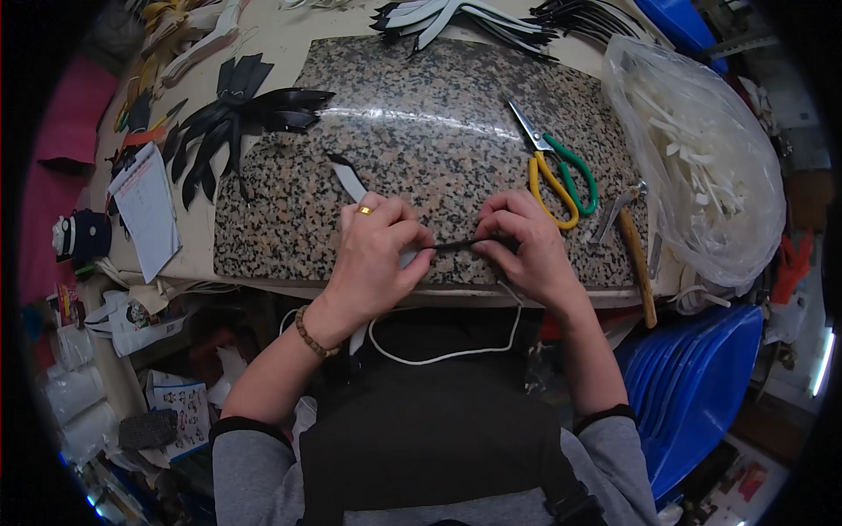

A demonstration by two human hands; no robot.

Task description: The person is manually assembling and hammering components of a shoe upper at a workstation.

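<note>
My left hand (373, 254) and my right hand (529, 248) face each other over the near part of a speckled stone slab (412, 149). A thin dark strip (453, 246) is stretched between their pinched fingertips. From behind my left hand sticks out a white strip with a black tip (350, 181), lying on the slab; whether it is one piece with the dark strip is hidden by my fingers. A white cord (438, 360) loops down below the slab's near edge, its right end rising close under my right hand.
Scissors with yellow and green handles (553, 171) lie open right of my hands, beside a wooden-handled hammer (636, 259). Black strips (232, 118) are bundled at the left, near a notepad (146, 210). A clear plastic bag (702, 167) of white pieces and stacked blue trays (693, 386) are at the right.
</note>
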